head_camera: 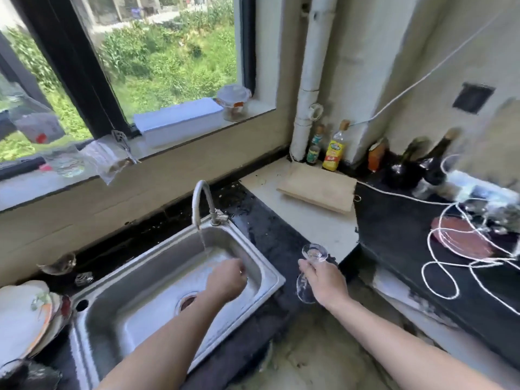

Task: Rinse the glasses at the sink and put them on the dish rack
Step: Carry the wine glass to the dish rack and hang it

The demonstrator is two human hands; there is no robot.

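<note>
My right hand (323, 280) grips a clear stemmed glass (305, 289) by its stem. The glass is held upside down, foot up and bowl down, over the dark counter just right of the steel sink (264, 266). My left hand (225, 280) hangs inside the sink basin with its fingers loosely curled, and I see nothing in it. It is below and to the right of the water stream. The faucet (201, 198) is running into the basin. Another clear glass (59, 264) lies on the counter behind the sink's left corner.
Plates (25, 313) are stacked at the left of the sink. A wooden cutting board (318, 190) and bottles (334, 149) sit in the back corner. A white cord (441, 266) loops over the right counter beside a reddish plate (464, 240). The window sill holds bags and a jar.
</note>
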